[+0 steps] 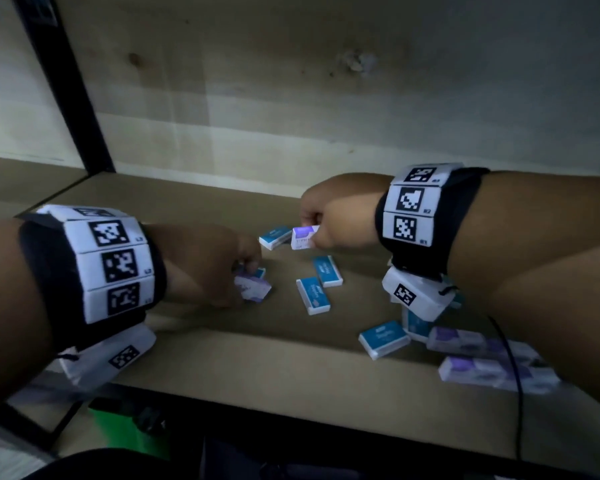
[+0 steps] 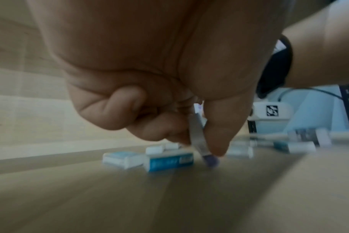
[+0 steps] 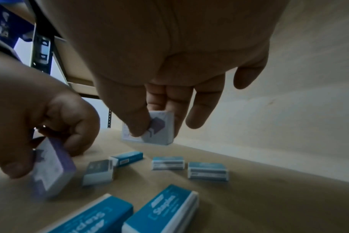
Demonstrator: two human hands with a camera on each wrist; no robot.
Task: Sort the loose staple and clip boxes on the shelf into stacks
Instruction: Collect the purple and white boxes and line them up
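My left hand (image 1: 246,268) pinches a purple and white box (image 1: 253,287) tilted just above the shelf board (image 1: 257,362); the same box (image 3: 50,167) shows at the left of the right wrist view. My right hand (image 1: 309,233) holds a second purple box (image 1: 302,237) in the air between thumb and fingers, seen close as a small purple box (image 3: 159,127). Several blue staple boxes lie loose on the board, among them a pair side by side (image 1: 317,284) and one nearer the front (image 1: 383,339).
Purple boxes lie in rows (image 1: 482,362) at the right front of the shelf under my right forearm. A black upright post (image 1: 70,98) stands at the left. The wooden back wall (image 1: 291,98) closes the shelf behind. A black cable (image 1: 513,375) hangs at the right.
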